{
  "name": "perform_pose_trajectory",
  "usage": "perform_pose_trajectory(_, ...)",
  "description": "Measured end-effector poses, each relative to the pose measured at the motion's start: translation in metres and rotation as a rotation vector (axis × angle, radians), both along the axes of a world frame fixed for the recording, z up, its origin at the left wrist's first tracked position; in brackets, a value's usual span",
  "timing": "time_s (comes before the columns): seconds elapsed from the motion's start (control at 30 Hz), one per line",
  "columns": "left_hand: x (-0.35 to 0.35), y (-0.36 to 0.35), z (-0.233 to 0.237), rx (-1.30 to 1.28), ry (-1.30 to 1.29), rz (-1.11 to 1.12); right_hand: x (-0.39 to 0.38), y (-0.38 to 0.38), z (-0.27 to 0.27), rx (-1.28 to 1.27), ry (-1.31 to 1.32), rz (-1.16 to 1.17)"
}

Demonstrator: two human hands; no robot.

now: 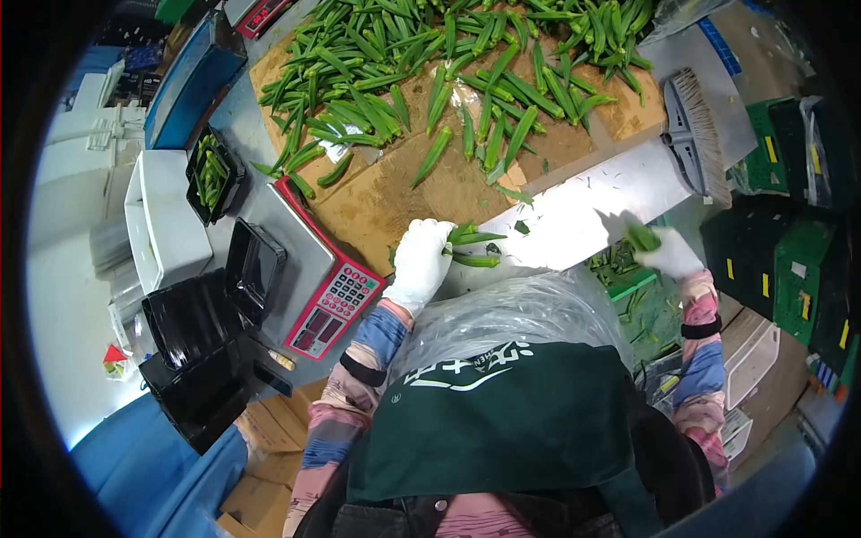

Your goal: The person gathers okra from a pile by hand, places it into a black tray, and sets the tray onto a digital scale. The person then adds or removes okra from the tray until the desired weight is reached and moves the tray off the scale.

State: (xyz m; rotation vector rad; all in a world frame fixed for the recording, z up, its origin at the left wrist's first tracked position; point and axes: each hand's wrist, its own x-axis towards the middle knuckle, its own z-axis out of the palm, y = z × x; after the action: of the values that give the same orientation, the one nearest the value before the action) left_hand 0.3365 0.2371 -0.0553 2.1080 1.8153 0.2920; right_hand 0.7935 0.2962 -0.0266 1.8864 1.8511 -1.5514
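Note:
My left hand (420, 263), in a white glove, is closed around several okra pods (475, 260) whose ends stick out to the right. It is at the near edge of the cardboard, just right of the red digital scale (336, 300). My right hand (671, 254), also gloved, is off to the right with its fingers closed on a green okra pod (640, 238), partly hidden by the glove. Below that hand is a green crate (632, 285) with okra bits in it. A large heap of okra (386, 45) covers the far part of the cardboard sheet (359, 211).
A brush (695, 134) lies at the table's right side. On the left are a black tray of okra (212, 177), an empty black tray (254, 269), stacked black trays (188, 318) and a white foam box (166, 220). Green and black crates (789, 269) stand at right.

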Motion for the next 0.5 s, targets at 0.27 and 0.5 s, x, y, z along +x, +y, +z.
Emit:
perform_pose_trajectory(0.27,-0.009,0.017,0.002,0.038,-0.195,0.084,-0.181,0.087,-0.057,1.037,0.072,0.257)
perform_pose_trajectory(0.5,-0.007,0.026,-0.014,-0.132,0.086,-0.139,-0.200,0.144,-0.063,1.065,-0.161,0.579)
